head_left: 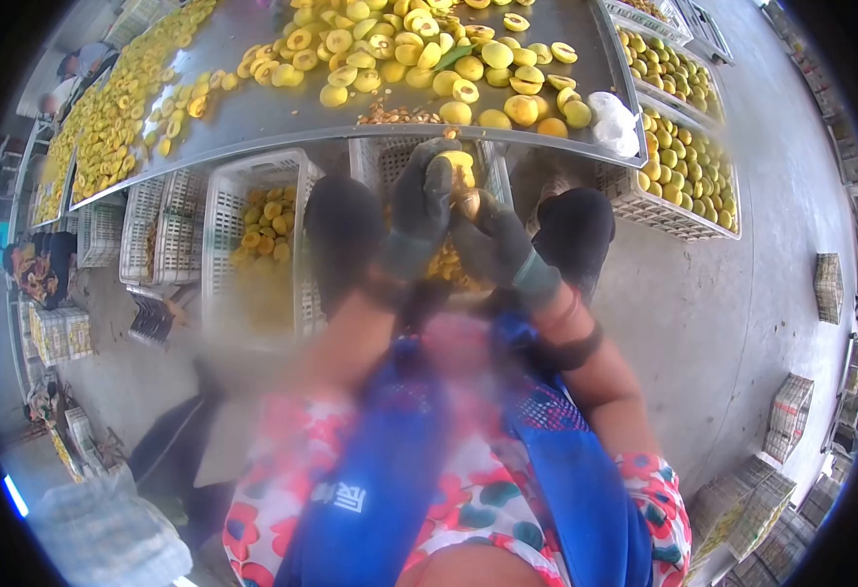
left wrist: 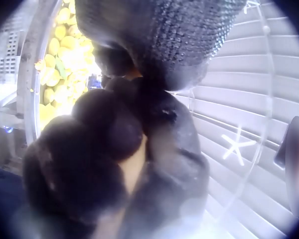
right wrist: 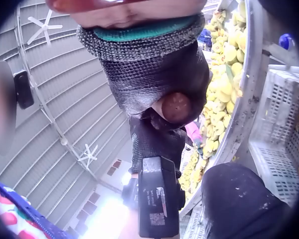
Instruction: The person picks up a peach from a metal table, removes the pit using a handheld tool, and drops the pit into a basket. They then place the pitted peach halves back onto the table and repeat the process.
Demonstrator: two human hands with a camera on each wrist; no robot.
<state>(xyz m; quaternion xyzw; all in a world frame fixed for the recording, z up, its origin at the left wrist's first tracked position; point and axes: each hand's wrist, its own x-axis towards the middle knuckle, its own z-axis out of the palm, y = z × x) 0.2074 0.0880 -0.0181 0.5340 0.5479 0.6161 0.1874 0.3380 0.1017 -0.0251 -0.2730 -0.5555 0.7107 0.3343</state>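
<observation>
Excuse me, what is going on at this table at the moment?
A person in dark gloves grips one yellow fruit between left hand and right hand, just below the edge of a metal table heaped with halved fruit. A brown, pit-like lump shows in the right hand. White crates holding fruit stand beneath.

We log: upper gloved grip (left wrist: 159, 40) meets lower gloved grip (left wrist: 84, 169), curled round yellow fruit (left wrist: 133, 169); fruit heap (left wrist: 57, 55) on table (left wrist: 30, 99) behind

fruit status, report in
Left hand and right hand both grip the yellow fruit. Held close to the table edge. Nothing blocking.
</observation>
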